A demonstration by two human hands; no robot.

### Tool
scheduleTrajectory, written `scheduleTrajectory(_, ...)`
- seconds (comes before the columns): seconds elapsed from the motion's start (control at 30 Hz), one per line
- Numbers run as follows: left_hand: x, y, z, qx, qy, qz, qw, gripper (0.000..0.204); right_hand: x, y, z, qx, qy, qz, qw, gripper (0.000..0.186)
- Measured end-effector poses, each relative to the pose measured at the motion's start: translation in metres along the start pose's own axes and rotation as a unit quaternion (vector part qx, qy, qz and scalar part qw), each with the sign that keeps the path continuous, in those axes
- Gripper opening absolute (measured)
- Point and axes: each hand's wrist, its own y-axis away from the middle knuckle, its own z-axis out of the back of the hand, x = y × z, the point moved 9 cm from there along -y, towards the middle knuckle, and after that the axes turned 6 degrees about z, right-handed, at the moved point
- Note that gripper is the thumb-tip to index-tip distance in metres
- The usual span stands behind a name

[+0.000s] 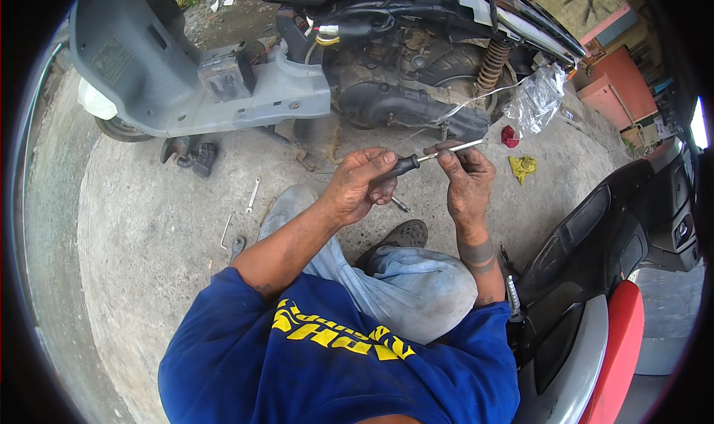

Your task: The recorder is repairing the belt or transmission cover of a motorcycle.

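Note:
My left hand (355, 182) is closed around the black handle of a screwdriver (404, 166), held level above the concrete floor. My right hand (471, 186) pinches its metal shaft between thumb and fingers, and a pale silver length sticks out past them to the right. Whether that length is all one piece with the shaft is hidden by the fingertips. Just beyond both hands stands a partly stripped scooter, its dark engine casing (416, 108) and rear shock spring (493, 67) exposed. Below my left hand, a metal tool end (400, 203) lies on the floor, partly covered.
A wrench (253, 195) and a bent hex key (226, 230) lie at left. Grey scooter floorboard (245, 115) carries a dark box (225, 74). Clear plastic (537, 100), a red cloth (509, 135) and a yellow cloth (523, 167) are at right, with black-and-red bodywork (613, 342) nearer me.

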Motion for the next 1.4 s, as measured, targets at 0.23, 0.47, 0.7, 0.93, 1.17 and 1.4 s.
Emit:
scheduleTrajectory(0.23,-0.003,0.003,-0.002,-0.023,0.005,0.027,0.999,0.022,-0.015,-0.001,-0.02,0.077,-0.005,-0.074,0.994,0.015)
scheduleTrajectory(0.47,-0.035,0.01,0.013,-0.072,-0.013,-0.072,0.995,0.025,-0.023,0.002,-0.023,0.08,0.025,-0.113,0.99,0.017)
scheduleTrajectory(0.7,-0.11,-0.03,0.037,-0.175,-0.254,-0.217,0.926,0.026,-0.071,0.017,-0.038,0.245,0.102,-0.185,0.946,0.027)
scheduleTrajectory(0.93,-0.156,-0.107,-0.005,-0.136,-0.722,-0.286,0.615,0.041,-0.11,-0.051,0.012,0.031,0.28,-0.056,0.958,0.037)
scheduleTrajectory(1.17,-0.115,-0.141,0.002,-0.114,-0.79,-0.162,0.58,0.052,-0.194,-0.037,0.017,0.023,0.403,0.043,0.914,0.041)
scheduleTrajectory(1.4,-0.119,-0.15,0.027,-0.148,-0.781,-0.162,0.585,0.056,-0.226,-0.054,0.004,0.033,0.413,0.03,0.91,0.03)
